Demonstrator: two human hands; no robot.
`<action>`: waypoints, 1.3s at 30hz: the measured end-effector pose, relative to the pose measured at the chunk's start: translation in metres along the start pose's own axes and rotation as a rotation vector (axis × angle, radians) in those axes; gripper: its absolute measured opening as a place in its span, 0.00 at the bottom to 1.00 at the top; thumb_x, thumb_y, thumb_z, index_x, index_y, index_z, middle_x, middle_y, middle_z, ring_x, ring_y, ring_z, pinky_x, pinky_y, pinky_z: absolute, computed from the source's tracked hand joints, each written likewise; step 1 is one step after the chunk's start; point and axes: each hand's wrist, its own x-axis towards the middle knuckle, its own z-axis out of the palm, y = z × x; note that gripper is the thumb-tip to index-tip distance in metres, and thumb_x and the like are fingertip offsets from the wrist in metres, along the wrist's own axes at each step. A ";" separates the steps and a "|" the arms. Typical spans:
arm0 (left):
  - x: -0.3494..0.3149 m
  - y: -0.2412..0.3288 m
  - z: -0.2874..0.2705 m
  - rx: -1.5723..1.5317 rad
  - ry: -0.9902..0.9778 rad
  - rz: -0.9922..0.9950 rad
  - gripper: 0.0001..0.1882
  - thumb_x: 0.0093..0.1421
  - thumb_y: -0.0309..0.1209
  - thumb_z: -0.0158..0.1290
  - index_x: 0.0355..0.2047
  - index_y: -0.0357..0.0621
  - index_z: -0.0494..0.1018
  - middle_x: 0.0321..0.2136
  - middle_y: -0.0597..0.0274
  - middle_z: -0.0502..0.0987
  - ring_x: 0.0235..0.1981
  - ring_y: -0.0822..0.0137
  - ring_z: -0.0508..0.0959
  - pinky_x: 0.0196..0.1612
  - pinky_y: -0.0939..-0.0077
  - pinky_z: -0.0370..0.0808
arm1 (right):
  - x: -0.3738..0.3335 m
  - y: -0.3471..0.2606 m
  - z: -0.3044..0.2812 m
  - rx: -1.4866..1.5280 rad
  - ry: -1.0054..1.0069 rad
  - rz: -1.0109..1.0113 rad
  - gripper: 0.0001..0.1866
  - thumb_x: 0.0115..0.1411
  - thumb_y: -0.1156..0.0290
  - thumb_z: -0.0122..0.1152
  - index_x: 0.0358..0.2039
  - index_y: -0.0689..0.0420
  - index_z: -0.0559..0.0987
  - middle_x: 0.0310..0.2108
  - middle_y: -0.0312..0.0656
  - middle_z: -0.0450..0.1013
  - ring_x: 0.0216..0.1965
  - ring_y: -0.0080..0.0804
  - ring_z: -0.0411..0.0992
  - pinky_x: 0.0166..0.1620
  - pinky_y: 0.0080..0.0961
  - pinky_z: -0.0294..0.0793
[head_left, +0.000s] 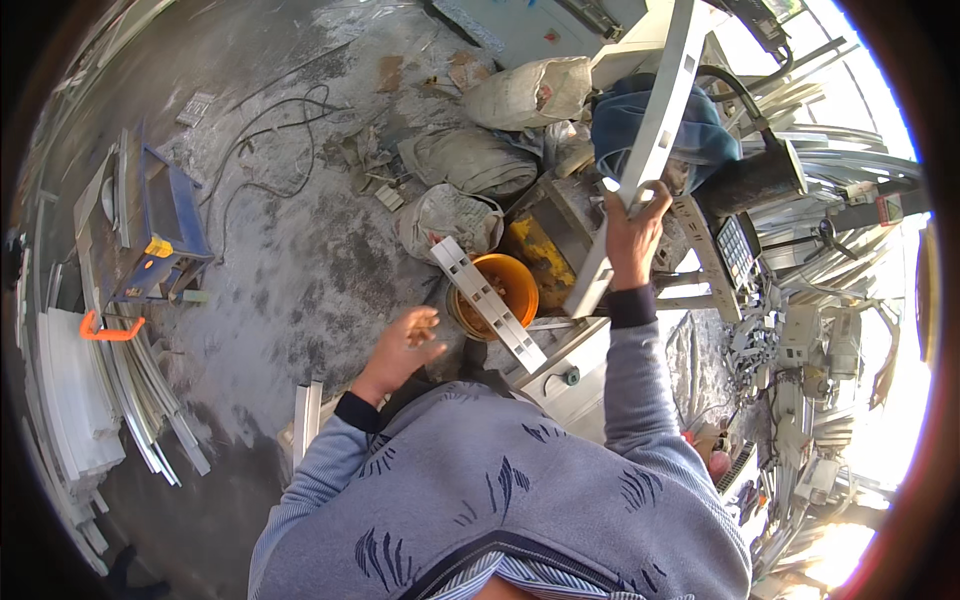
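Note:
My right hand (633,235) grips a long white metal profile (655,125) with rectangular slots, which slants from the top edge down toward my body. Its fingers wrap round the bar. Off to the left, my left hand (400,352) holds nothing, its fingers apart and partly curled. A shorter slotted profile (487,303) lies slanting across the mouth of an orange bucket (525,280), to the right of my left hand. The bucket's contents are mostly hidden beneath that piece.
Filled sacks (530,92) and a blue cloth (625,125) are ahead. A blue metal stand (172,215) and stacked white profiles (75,390) are at left. Black cable (305,150) trails over the dusty floor. At right lie a calculator (738,250) and many metal offcuts (765,335).

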 end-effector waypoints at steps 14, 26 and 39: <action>-0.031 -0.123 -0.041 0.189 0.314 -0.142 0.16 0.62 0.32 0.63 0.47 0.38 0.78 0.37 0.62 0.82 0.41 0.71 0.80 0.47 0.73 0.76 | -0.206 0.138 -0.098 -0.448 -0.390 0.338 0.32 0.53 0.76 0.64 0.57 0.67 0.64 0.44 0.62 0.73 0.45 0.66 0.74 0.48 0.53 0.74; -0.096 -0.210 -0.069 0.240 0.492 -0.525 0.19 0.62 0.31 0.60 0.51 0.34 0.76 0.38 0.54 0.83 0.34 0.65 0.84 0.38 0.69 0.79 | -0.281 0.183 -0.083 0.119 -0.977 0.636 0.43 0.48 0.75 0.65 0.69 0.61 0.66 0.55 0.58 0.75 0.55 0.51 0.75 0.58 0.38 0.74; -0.232 -0.244 0.039 0.091 0.688 -0.886 0.20 0.61 0.35 0.60 0.48 0.34 0.78 0.34 0.49 0.85 0.32 0.65 0.85 0.36 0.72 0.79 | -0.236 0.243 0.097 -0.015 -1.419 0.610 0.47 0.47 0.63 0.72 0.65 0.73 0.64 0.41 0.55 0.80 0.34 0.39 0.83 0.39 0.33 0.83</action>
